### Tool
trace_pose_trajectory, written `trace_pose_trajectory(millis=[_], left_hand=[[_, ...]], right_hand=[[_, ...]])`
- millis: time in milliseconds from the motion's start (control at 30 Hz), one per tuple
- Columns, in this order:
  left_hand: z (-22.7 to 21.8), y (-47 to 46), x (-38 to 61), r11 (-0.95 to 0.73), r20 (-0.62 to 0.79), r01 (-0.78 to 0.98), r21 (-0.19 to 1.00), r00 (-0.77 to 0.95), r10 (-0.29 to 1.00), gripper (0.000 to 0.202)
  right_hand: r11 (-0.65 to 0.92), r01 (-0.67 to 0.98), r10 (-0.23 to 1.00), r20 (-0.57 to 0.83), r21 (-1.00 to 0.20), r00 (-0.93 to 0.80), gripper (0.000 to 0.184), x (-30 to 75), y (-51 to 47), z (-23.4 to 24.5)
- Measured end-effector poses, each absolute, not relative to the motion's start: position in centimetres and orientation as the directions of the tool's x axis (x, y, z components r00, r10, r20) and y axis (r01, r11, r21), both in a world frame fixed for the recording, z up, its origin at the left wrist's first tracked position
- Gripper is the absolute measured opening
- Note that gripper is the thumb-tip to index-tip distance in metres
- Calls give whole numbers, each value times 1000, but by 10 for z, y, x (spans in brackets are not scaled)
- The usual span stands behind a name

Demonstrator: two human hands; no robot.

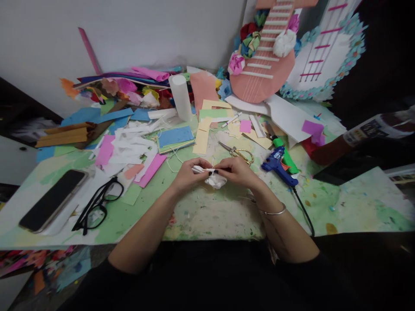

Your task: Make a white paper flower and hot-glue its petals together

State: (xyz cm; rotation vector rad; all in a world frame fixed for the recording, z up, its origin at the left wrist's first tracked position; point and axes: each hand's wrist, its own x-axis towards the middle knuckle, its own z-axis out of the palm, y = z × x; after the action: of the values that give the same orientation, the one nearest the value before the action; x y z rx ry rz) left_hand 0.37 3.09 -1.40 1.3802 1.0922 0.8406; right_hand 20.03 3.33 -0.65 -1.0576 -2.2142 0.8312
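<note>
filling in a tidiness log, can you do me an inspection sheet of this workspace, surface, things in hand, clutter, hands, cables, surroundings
Surface: green-and-white table, stained and spotted.
Things in hand: crumpled white paper piece; a small dark bit at it is too small to identify.
Clutter: paper scraps, phone, black glasses, scissors and blue glue gun.
Hands: left hand and right hand both grip the white piece.
Cables: black cord runs from the glue gun to the near table edge.
Surroundings: pale wall behind; pink guitar-shaped piece propped at the back.
Other people: nothing seen.
</note>
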Motion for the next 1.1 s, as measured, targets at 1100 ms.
trace_pose_trajectory(millis=[1100], left_hand=[[-27,27,16,249,-203,-345,905,163,965,29]], right_hand=[[309,312,923,204,-898,-327,20,192,28,-7]])
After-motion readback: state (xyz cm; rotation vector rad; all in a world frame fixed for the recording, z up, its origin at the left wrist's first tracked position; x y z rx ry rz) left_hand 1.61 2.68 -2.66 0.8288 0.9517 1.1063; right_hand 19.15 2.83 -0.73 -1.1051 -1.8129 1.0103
